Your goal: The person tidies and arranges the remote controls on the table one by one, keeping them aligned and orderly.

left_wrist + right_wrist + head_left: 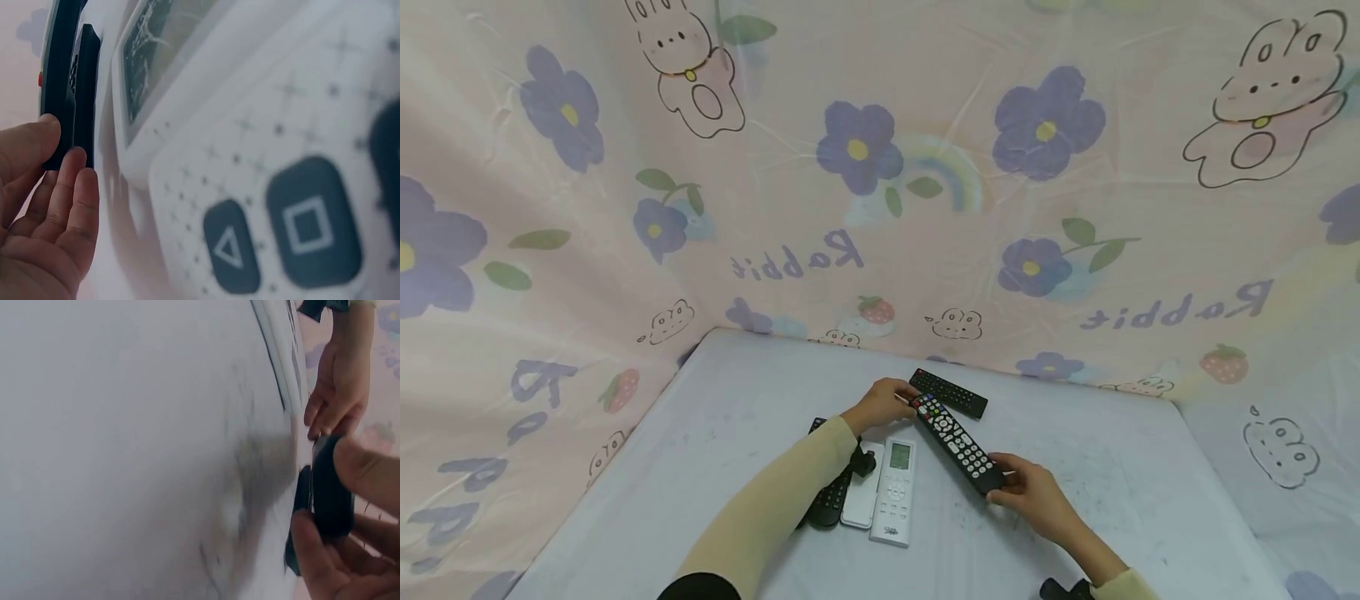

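Observation:
A black remote control with pale buttons (957,440) is held between both hands, slanting down to the right. My left hand (882,406) pinches its far end. In the left wrist view the thumb and fingers of the left hand (53,206) meet around that end. My right hand (1032,497) grips the near end. The right wrist view shows the right hand (350,544) with thumb and fingers about the dark end (332,487). Just behind it a second black remote (951,393) lies on the table.
Left of the held remote, a white remote with a small screen (893,492) lies beside another white remote (861,497). Black remotes (829,502) lie further left, partly hidden by the left sleeve. The white table (1060,425) meets a printed cloth (940,250) at the back.

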The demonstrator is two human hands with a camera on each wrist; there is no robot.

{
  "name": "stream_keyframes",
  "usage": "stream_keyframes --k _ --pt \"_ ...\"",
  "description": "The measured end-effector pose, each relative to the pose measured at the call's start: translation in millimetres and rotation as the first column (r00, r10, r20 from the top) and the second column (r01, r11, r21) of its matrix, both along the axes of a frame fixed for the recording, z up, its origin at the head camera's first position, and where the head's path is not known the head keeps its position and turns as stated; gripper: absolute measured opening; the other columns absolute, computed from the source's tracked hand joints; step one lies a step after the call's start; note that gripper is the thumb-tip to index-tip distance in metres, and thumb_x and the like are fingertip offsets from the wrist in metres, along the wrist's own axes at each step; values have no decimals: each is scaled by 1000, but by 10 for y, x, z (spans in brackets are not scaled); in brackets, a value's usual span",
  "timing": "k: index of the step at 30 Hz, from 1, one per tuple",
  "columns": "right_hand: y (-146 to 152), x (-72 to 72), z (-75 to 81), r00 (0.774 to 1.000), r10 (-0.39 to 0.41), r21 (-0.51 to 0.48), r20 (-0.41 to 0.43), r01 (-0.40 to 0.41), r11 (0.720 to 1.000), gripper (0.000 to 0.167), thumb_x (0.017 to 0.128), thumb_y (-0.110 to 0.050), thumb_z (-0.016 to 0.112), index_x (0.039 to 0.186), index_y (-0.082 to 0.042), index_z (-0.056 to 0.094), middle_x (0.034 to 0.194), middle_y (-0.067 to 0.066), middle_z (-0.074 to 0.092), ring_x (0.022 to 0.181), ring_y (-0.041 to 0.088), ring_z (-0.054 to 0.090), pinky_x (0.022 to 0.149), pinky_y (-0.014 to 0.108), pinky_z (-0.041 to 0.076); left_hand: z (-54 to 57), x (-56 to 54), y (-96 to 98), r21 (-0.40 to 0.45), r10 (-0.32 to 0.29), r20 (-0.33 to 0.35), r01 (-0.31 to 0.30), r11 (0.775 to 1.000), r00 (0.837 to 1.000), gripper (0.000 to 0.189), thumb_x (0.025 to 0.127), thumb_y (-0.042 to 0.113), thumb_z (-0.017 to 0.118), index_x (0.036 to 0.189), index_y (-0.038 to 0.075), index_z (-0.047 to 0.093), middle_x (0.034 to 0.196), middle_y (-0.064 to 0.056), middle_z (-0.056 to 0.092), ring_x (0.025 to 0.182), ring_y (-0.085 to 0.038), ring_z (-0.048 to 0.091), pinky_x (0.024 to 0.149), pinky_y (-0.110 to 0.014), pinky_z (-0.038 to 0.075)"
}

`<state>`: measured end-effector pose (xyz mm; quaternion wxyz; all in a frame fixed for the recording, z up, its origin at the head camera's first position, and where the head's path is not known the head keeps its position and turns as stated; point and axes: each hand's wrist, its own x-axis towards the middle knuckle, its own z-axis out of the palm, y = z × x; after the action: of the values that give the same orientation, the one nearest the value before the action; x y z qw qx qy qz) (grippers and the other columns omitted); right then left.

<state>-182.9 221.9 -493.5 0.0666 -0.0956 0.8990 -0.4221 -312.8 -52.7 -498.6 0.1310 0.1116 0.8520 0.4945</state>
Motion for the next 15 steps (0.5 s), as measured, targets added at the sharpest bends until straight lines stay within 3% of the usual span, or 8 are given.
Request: stream_keyframes --k 7,15 --pt "-130 103 4 991 -122 45 53 119 992 64 70 -13 84 128 -5 58 115 13 66 87 15 66 67 26 55 39 23 45 -27 8 -22 -9 1000 1000 35 81 5 75 114 10 70 106 -5 68 86 -13 64 70 -24 55" --pt "-215 207 46 986 -150 21 68 149 989 66 67 -13 86 127 -5 59 115 12 66 85 14 65 65 25 54 71 47 76 -39 -31 -48 29 999 998 33 83 6 73 115 10 70 110 -6 67 91 -16 64 71 -25 55"
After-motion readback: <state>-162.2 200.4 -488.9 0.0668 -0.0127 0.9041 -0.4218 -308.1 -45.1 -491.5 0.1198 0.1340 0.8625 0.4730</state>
